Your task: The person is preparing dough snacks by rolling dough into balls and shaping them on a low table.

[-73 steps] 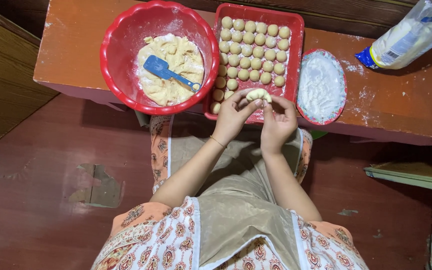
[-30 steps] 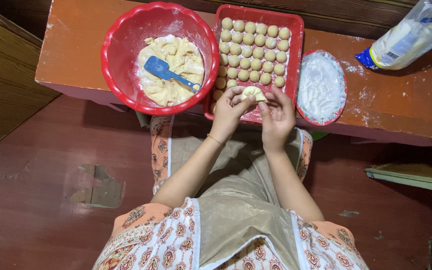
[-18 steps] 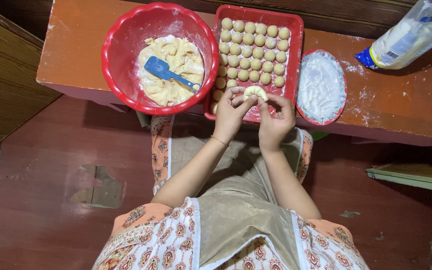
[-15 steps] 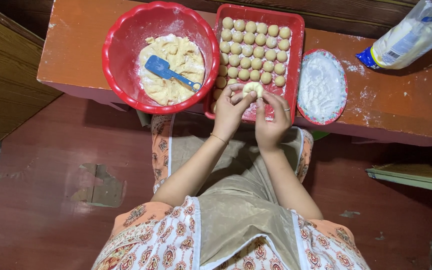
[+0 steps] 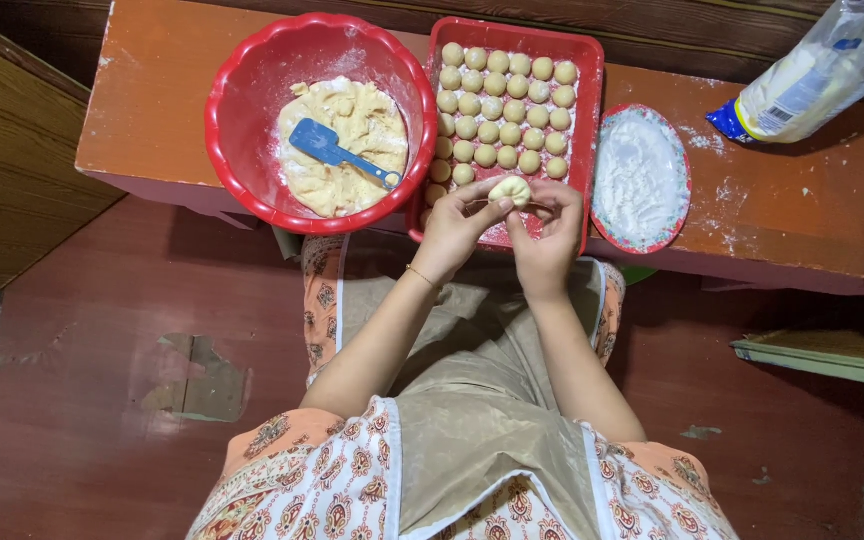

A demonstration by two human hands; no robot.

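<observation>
Pale dough ball (image 5: 510, 190) pinched between left hand (image 5: 457, 228) and right hand (image 5: 550, 235); both over the red tray (image 5: 585, 110).

A single head-worn camera looks steeply down from above at the orange table (image 5: 772, 210) edge, lap and floor.

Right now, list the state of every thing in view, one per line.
Left hand: pinching the dough piece.
Right hand: pinching the dough piece.
Dough piece: held over the tray.
Red tray: mostly filled with dough balls.
Red bowl: holds dough and blue spatula.
Flour plate: full.
</observation>
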